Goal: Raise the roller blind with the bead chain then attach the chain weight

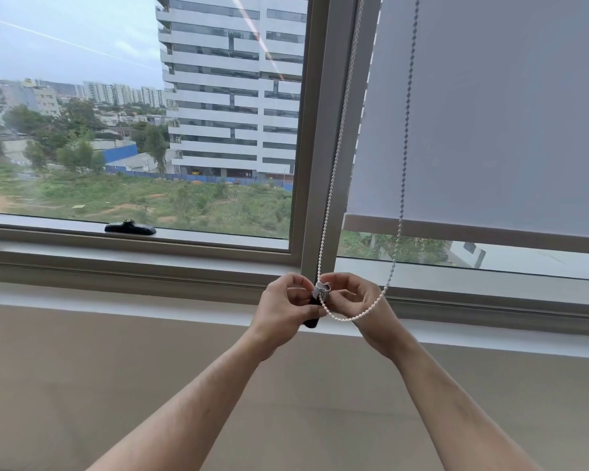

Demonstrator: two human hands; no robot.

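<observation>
We saw both hands raised together in front of the lower window frame, meeting just below the vertical mullion that divided the two panes. The left hand was curled around a small dark piece, its thumb and fingers pinching it so that only a black end showed below the palm. The right hand pinched a small white clip, the chain weight, between thumb and fingertips, right against the left hand's fingers. Whether the dark piece and the white clip were one part or two, we could not tell.

The bead chain came down along the mullion, ran into the white clip, then looped under the right hand and climbed again on the right, crossing in front of the roller blind. The loop hung slack below the fingers, resting against the right wrist.

The blind covered most of the right pane; its bottom bar sat a little above the sill, leaving a strip of glass open beneath it. The left pane was uncovered, showing a tall pale building, trees and rough grass outside. A black window handle lay on the frame at the left pane's lower edge, well apart from the hands.
</observation>
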